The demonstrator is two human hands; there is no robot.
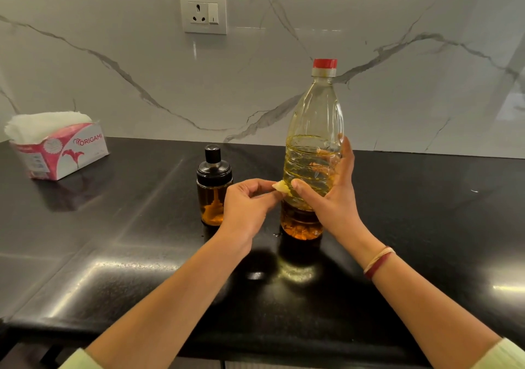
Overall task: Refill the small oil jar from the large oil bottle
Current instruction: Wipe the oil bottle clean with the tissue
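- Head view: the left forearm reaches up from the lower left of the frame toward the centre, bare to near the elbow, with a pale green sleeve edge at the bottom border
- The left hand [250, 201] has its fingers curled in; thumb and fingertips are pressed together on a small pale yellowish wad [281, 186], which sits against the side of the bottle
- The right forearm comes up from the lower right corner, wrist bent inward, with red and white bangles [379, 262] around it
- The right hand [332, 195] is wrapped round the large clear plastic oil bottle [312, 124] at its ribbed lower middle: the thumb lies on the near side just beside the wad, and the fingers show through the plastic at the back
- The bottle stands upright on the black polished stone counter [113, 226], right of centre, its red screw cap [324, 64] on; yellow oil fills it to about half its height
- The small glass oil jar [213, 195], with a black domed lid and amber oil in its lower part, stands upright on the counter just left of the bottle, beside the left hand and held by neither hand
- A pink and white pack of paper tissues [56, 147] lies at the left edge
- A white wall socket [203, 12] sits at upper centre on the white marble-patterned wall [113, 70]
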